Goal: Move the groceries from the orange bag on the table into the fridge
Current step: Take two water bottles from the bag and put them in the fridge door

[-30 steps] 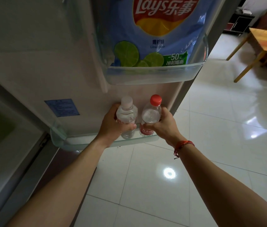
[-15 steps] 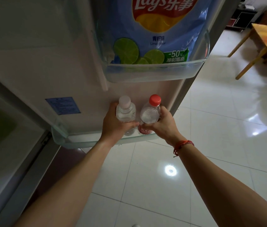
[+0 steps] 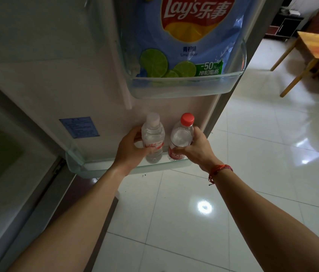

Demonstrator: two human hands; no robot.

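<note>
Little has shifted since a second ago: both bottles sit in much the same spot, though our left thumb has slid lower, baring the red print on its bottle's label. Our left hand (image 3: 133,150) has its grip curled round the clear plastic water bottle with the white cap (image 3: 153,134), thumb across the front below the label. Our right hand (image 3: 197,148) has its grip wrapped round the clear plastic water bottle with the red cap (image 3: 181,136) from the right side.

Both bottles stand upright, just beside each other, their bases down behind the front rim of the clear plastic lower door shelf (image 3: 96,169). We cannot tell whether they rest on its floor. A red string bracelet (image 3: 220,169) circles our right wrist.

Above, the clear plastic upper door shelf (image 3: 184,89) holds a large blue bag of lime crisps (image 3: 193,36). A blue sticker (image 3: 79,127) sits on the white inner face of the open fridge door (image 3: 56,75), left of the bottles. Glossy white floor tiles (image 3: 252,173) spread below and to the right, and a wooden table (image 3: 315,48) stands well apart at the far right.
</note>
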